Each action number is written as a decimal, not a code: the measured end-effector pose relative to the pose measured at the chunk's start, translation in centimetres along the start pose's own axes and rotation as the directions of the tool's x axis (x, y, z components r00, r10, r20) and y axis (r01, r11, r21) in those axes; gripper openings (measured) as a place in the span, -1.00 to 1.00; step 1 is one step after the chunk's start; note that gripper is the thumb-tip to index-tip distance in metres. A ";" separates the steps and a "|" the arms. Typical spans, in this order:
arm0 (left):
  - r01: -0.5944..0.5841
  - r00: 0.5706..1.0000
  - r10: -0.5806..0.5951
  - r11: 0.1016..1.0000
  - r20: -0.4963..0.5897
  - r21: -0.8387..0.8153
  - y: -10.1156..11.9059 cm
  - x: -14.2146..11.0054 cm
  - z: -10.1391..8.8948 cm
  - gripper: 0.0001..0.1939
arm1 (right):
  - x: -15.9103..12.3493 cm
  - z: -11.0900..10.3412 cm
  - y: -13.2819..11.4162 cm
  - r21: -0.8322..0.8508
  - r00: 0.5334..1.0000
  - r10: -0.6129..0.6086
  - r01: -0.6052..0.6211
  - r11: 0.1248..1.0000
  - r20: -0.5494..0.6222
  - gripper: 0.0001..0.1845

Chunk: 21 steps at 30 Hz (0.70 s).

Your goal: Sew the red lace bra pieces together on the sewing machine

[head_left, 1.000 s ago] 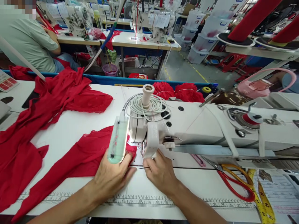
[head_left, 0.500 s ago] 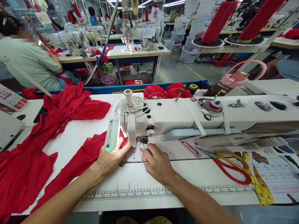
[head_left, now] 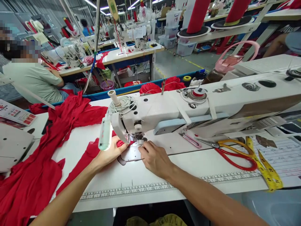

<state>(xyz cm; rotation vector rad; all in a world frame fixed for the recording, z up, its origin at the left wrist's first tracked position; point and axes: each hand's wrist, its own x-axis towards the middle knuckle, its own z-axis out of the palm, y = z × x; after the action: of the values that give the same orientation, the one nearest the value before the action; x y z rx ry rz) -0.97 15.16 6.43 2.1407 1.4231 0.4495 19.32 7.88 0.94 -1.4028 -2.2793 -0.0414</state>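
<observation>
My left hand [head_left: 108,156] is beside the needle area of a white sewing machine [head_left: 155,106], its fingers closed on the edge of a red fabric piece [head_left: 82,166]. A pale green lamp [head_left: 105,134] hides part of that hand. Just right of the presser foot [head_left: 138,137], my right hand [head_left: 157,159] is pinched, thumb and forefinger together at a small whitish part under the needle bar. Whether that part is loose or belongs to the machine, I cannot tell. The fabric runs from my left hand toward the table's front left.
A larger heap of red fabric [head_left: 56,138] covers the left side. Scissors [head_left: 235,152], a pink thread snipper [head_left: 191,140], a yellow tape measure [head_left: 268,171] and written paper [head_left: 287,160] lie at right. A co-worker [head_left: 33,78] sits at far left.
The head view has tilted and shifted, so the machine now slants across it. Both hands stay near the presser foot, with my left fingers a little closer in under the machine head.
</observation>
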 end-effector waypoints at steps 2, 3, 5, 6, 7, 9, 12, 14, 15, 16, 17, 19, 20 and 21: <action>0.002 1.000 -0.002 1.000 0.013 -0.020 0.2 0.3 -0.2 -0.67 | 0.1 0.0 0.0 0.006 1.000 -0.001 0.001 1.000 0.010 -0.80; -0.002 1.000 0.003 1.000 0.019 -0.029 0.2 0.5 -0.3 -0.66 | 0.2 -0.1 -0.1 0.010 1.000 -0.001 0.001 1.000 0.014 -0.80; -0.012 0.999 0.014 0.999 0.031 -0.044 0.3 0.6 -0.4 -0.64 | 0.5 -0.3 -0.2 0.015 1.000 -0.001 0.000 1.000 0.031 -0.77; -0.017 0.999 0.018 0.999 0.033 -0.048 0.3 0.5 -0.5 -0.64 | 0.6 -0.4 -0.3 0.015 0.999 -0.004 0.003 1.000 0.044 -0.74; -0.019 0.999 0.021 0.999 0.033 -0.051 0.4 0.4 -0.5 -0.64 | 0.8 -0.5 -0.5 0.013 0.998 -0.009 0.008 1.000 0.059 -0.70; -0.042 0.999 0.043 0.998 0.027 -0.043 0.5 0.1 -0.4 -0.65 | 1.0 -0.7 -0.7 0.005 0.996 -0.017 0.017 1.000 0.089 -0.63; -0.134 0.991 0.135 0.991 0.016 -0.026 0.8 -0.5 0.0 -0.68 | 1.1 -0.8 -0.9 -0.012 0.992 -0.014 0.015 1.000 0.127 -0.59; -0.145 0.989 0.145 0.989 0.000 -0.043 0.8 -0.7 0.3 -0.69 | 1.2 -0.8 -1.0 -0.021 0.989 -0.012 0.015 1.000 0.147 -0.57; -0.122 0.993 0.122 0.991 -0.010 -0.058 0.7 -0.8 0.3 -0.70 | 1.2 -0.8 -1.0 -0.025 0.988 -0.015 0.019 1.000 0.153 -0.54; -0.091 0.996 0.090 0.993 -0.019 -0.069 0.6 -0.8 0.4 -0.71 | 1.1 -0.7 -1.0 -0.027 0.987 -0.019 0.024 0.999 0.157 -0.52; -0.062 0.998 0.060 0.995 -0.026 -0.074 0.6 -0.8 0.4 -0.71 | 1.1 -0.7 -1.0 -0.029 0.987 -0.023 0.028 0.999 0.158 -0.50; -0.040 0.999 0.039 0.996 -0.017 -0.074 0.5 -0.8 0.2 -0.73 | 1.1 -0.7 -1.0 -0.028 0.987 -0.022 0.027 0.999 0.160 -0.47; -0.045 0.999 0.045 0.996 -0.001 -0.077 0.6 -0.7 0.1 -0.73 | 1.0 -0.6 -1.0 -0.025 0.986 -0.019 0.023 0.999 0.163 -0.48; -0.051 0.999 0.053 0.995 0.015 -0.085 0.6 -0.6 0.0 -0.73 | 1.0 -0.6 -1.0 -0.022 0.986 -0.014 0.018 1.000 0.167 -0.48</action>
<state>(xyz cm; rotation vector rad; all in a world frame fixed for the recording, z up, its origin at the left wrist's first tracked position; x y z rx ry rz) -0.76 14.40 6.82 2.1124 1.3179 0.5007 18.36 8.13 2.12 -1.4485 -2.4327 0.0463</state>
